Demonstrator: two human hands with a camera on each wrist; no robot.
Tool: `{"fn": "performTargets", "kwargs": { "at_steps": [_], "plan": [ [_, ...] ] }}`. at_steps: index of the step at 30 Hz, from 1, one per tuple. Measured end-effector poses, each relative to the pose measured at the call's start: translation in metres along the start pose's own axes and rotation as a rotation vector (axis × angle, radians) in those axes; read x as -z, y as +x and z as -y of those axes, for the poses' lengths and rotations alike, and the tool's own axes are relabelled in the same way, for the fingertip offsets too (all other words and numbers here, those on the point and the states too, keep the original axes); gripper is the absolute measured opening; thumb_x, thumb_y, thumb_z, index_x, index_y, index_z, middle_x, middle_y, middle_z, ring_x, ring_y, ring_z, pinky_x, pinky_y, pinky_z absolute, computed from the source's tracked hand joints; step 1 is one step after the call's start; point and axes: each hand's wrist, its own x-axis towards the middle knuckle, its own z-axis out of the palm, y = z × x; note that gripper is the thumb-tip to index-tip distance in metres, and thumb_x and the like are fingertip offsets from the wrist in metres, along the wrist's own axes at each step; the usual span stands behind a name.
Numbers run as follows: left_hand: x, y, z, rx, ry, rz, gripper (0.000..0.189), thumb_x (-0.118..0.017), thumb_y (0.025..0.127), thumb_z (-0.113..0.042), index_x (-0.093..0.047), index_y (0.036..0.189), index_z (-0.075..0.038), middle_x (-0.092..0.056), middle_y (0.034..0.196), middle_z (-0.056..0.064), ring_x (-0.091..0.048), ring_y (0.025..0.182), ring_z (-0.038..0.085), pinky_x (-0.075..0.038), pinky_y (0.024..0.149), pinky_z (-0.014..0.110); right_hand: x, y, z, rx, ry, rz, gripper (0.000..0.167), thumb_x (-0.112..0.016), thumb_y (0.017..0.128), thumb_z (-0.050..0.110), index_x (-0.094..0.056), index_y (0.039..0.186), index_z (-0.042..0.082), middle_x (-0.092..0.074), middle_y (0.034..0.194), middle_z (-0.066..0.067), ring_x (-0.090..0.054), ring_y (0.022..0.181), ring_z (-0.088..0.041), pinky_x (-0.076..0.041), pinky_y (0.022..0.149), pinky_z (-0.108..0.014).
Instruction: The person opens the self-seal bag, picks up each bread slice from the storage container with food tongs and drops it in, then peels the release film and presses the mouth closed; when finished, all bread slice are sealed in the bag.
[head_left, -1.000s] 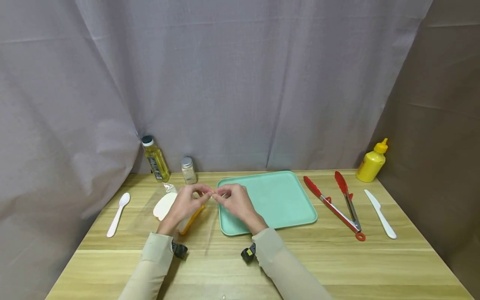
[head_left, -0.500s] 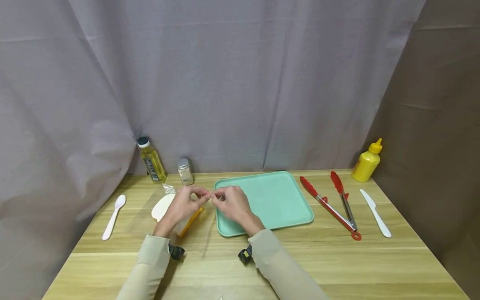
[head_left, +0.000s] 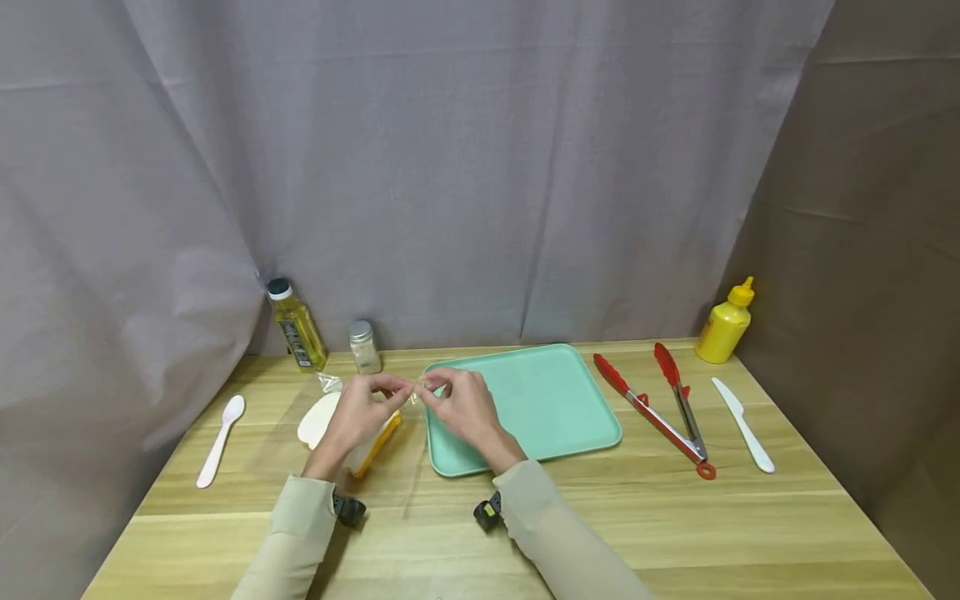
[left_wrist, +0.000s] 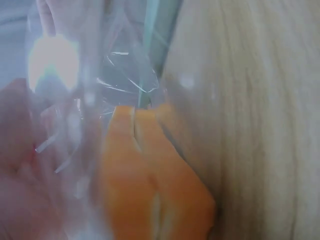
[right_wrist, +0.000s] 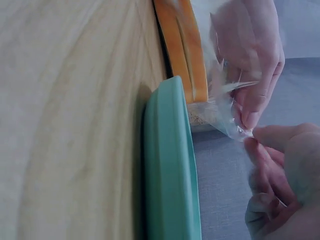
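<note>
Sliced bread (head_left: 318,417) with a white face and orange-brown crust lies in a clear plastic bag (right_wrist: 232,117) on the left half of the table. My left hand (head_left: 363,417) is over the bread and pinches the bag's gathered end between thumb and finger. Opposite it, my right hand (head_left: 465,408) pinches the same end, fingertips almost meeting the left ones above the tray's left edge. Two crust edges (left_wrist: 150,175) fill the middle of the left wrist view, behind shiny film. Left forearm and hand hide part of the loaf in the head view.
A green tray (head_left: 555,408) lies right of the bread. Beyond it are red-tipped tongs (head_left: 667,425), a white knife (head_left: 746,427) and a yellow squeeze bottle (head_left: 723,332). An oil bottle (head_left: 297,329), a shaker jar (head_left: 364,348) and a white spoon (head_left: 221,442) stand or lie at left.
The whole head view has shifted slightly, with things sliding left. Both hands keep pinching at the bag's end; a glint of film now shows below their fingertips.
</note>
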Motion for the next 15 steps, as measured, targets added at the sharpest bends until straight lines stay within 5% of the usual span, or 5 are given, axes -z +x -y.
{"fn": "performTargets", "kwargs": {
  "at_steps": [5,11,15],
  "plan": [
    [0.0006,-0.0009,0.001,0.001,-0.007,-0.002,0.01,-0.078,0.102,-0.022,-0.085,0.105,-0.017,-0.084,0.098,-0.002,-0.072,0.091,0.015,-0.056,0.078,0.027,-0.0021,-0.0006,0.0004,-0.025,0.02,0.037,0.008,-0.083,0.099,0.03,-0.086,0.102,0.023,-0.083,0.094,0.009,-0.046,0.056,-0.005,-0.03,0.047,-0.019],
    [0.0019,-0.001,-0.0012,-0.012,-0.031,0.027,0.01,-0.077,0.103,-0.022,-0.085,0.107,-0.019,-0.084,0.103,-0.003,-0.075,0.094,0.016,-0.059,0.081,0.031,-0.0043,-0.0005,0.0017,-0.054,-0.046,0.009,0.016,-0.082,0.099,0.038,-0.087,0.105,0.024,-0.085,0.101,0.009,-0.053,0.062,0.001,-0.037,0.047,-0.018],
    [0.0028,-0.0011,-0.0047,-0.009,-0.022,0.043,0.011,-0.077,0.103,-0.024,-0.085,0.108,-0.019,-0.084,0.103,-0.004,-0.076,0.098,0.018,-0.06,0.083,0.034,-0.0046,0.0005,0.0021,-0.024,-0.078,-0.016,0.016,-0.08,0.101,0.036,-0.088,0.105,0.024,-0.085,0.096,0.008,-0.044,0.053,0.001,-0.029,0.044,-0.018]
  ]
}}
